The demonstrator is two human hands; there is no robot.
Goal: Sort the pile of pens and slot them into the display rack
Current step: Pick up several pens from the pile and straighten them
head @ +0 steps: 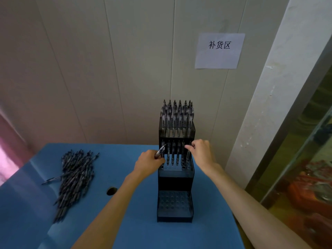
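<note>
dark smoked-plastic three-tier display rack point(175, 209) upright on the blue desk point(125, 221), near its back edge and close to the right edge, just in front of pale wall panels point(89, 69). top tier packed with upright clear-barrelled pens point(177, 117); middle tier partly filled, with open holes at its right side; bottom tier all open holes. left hand point(150, 163) at the middle tier's left front corner, grip closed around a few loose pens point(160, 152) slanting up toward the rack. right hand point(201, 152) at the middle tier's right side, fingers pinching the top of one upright pen point(188, 155) there. loose pile of dark pens point(75, 178) far left on the desk, well apart from the rack, one stray pen point(52, 180) sticking out toward the left edge. small dark round hole point(111, 191) in the desk between pile and rack. open blue surface in front of and left of the rack. white paper sign with black characters point(219, 50) on the wall above.
</note>
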